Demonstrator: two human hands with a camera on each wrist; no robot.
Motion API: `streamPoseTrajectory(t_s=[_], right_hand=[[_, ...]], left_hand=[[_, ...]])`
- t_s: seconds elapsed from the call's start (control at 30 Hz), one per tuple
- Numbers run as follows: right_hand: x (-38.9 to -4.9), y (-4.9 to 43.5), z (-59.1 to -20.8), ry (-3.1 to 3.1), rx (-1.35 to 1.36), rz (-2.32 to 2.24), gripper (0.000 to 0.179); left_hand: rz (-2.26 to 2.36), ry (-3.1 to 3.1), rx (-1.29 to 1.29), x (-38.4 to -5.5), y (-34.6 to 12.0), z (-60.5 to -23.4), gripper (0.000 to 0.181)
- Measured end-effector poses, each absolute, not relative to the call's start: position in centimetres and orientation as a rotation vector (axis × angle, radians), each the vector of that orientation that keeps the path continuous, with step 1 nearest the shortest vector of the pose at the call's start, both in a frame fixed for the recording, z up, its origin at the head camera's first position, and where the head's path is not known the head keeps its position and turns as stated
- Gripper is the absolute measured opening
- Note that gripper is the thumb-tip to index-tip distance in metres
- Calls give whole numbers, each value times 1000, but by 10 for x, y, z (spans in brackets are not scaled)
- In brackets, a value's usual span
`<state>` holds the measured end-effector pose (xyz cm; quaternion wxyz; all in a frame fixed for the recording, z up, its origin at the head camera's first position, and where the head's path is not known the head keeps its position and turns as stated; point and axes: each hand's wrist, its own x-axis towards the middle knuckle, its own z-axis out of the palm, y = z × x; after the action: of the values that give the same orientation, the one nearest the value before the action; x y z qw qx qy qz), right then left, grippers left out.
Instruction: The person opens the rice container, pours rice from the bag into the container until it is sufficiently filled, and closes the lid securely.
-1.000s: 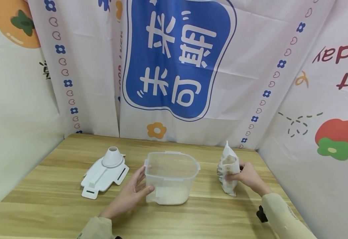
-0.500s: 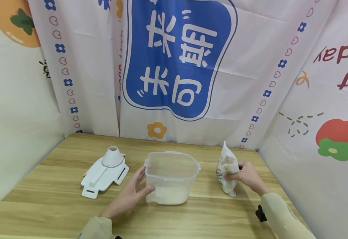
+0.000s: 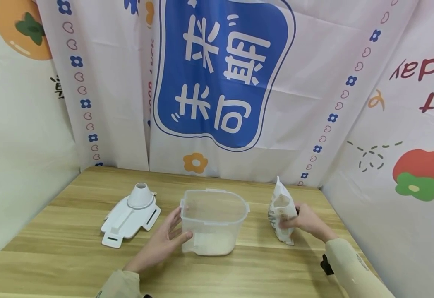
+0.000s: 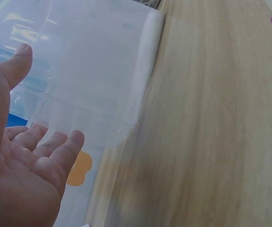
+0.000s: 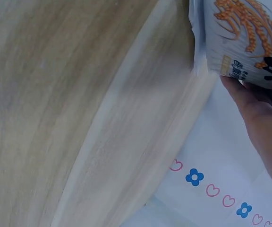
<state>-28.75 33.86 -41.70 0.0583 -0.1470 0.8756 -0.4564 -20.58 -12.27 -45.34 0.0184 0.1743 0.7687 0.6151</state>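
Note:
A clear plastic storage bin (image 3: 214, 225) stands upright without a lid, a layer of white grains (image 3: 217, 243) at its bottom. My left hand (image 3: 164, 240) rests its spread fingers and thumb on the bin's left side; the left wrist view shows the fingers (image 4: 67, 149) against the clear wall. On the right, my right hand (image 3: 306, 222) grips a white rice bag (image 3: 281, 213) from its right side, thumb in front. Orange grain ears are printed on the bag (image 5: 249, 33) in the right wrist view. Its top comes to a point, leaning slightly left.
A white lid (image 3: 121, 223) with slotted flaps lies left of the bin, a white cone-shaped cup (image 3: 141, 196) upside down on its far end. Printed cloth (image 3: 217, 161) hangs behind the wooden table (image 3: 217, 277) and along both sides.
The rice bag's top has tipped a little to the left in my right hand, and that hand has shifted slightly left. My left hand and the bin have stayed put.

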Motion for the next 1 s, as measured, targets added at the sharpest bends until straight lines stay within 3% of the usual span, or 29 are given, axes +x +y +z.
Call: streamPoseTrajectory(t_s=[0.33,1.0], right_hand=[[-289,334,-413,2738,-366,-1387,40],[-291,332,-418,2757,-287,-1534,42]], left_hand=[[1912,2387,530,-206,-123,-453,92],[1922,2395,538,-206,-121,-454,88]])
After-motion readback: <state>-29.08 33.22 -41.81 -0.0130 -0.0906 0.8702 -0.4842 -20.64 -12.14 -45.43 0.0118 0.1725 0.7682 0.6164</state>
